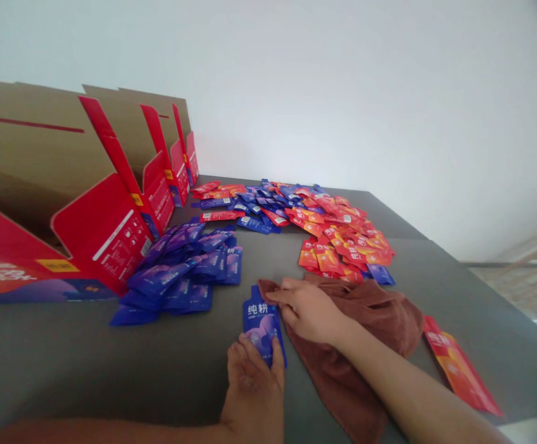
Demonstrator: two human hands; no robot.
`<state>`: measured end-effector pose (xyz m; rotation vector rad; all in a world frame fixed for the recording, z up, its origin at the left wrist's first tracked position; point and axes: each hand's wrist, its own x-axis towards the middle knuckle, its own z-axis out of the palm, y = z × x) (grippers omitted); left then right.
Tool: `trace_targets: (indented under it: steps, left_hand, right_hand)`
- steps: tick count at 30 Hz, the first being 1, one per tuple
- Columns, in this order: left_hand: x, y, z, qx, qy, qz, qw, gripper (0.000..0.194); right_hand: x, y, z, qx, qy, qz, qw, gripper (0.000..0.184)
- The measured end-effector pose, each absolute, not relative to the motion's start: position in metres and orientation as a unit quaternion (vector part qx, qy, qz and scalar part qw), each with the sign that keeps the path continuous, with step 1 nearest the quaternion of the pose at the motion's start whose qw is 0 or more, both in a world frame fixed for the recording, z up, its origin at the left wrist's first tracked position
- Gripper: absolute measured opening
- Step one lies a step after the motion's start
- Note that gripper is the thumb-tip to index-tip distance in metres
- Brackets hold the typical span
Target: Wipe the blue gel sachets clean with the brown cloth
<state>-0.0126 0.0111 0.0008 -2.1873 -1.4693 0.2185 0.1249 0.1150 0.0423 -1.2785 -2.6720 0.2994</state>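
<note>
Near the desk's (231, 388) front edge, the left hand (253, 376) holds a blue pouch (263, 324); the right hand (309, 308) presses a brown cloth (365, 314) to its top. Open red boxes (106, 228) line the left edge, beside a blue pouch pile (185, 271).

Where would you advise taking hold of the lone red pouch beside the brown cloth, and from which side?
Probably its near end, pinched from the right: the red pouch lies slanted, far end by the brown cloth, near end free.
</note>
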Motion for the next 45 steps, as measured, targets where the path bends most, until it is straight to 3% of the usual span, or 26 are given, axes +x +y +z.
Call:
trace_targets:
  steps: [9,20,29,39,45]
  left_hand:
    - [-0.004,0.008,0.014,-0.784,-0.573,0.126,0.203,0.050]
    - [-0.006,0.009,0.009,-0.780,-0.569,0.109,0.236,0.049]
    - [-0.004,0.007,0.009,-0.781,-0.570,0.132,0.217,0.046]
    - [-0.014,0.011,-0.001,-0.802,-0.530,0.094,0.258,0.047]
    - [-0.005,0.008,0.007,-0.785,-0.583,0.088,0.189,0.046]
  right_hand:
    - [0.118,0.096,0.052,-0.250,-0.938,0.223,0.086,0.035]
    - [0.141,0.124,0.040,-0.403,-0.894,0.158,0.116,0.041]
    - [0.119,0.095,0.055,-0.260,-0.941,0.203,0.080,0.032]
    - [0.136,0.120,0.040,-0.426,-0.894,0.114,0.084,0.038]
    - [0.122,0.100,0.051,-0.321,-0.930,0.158,0.082,0.035]
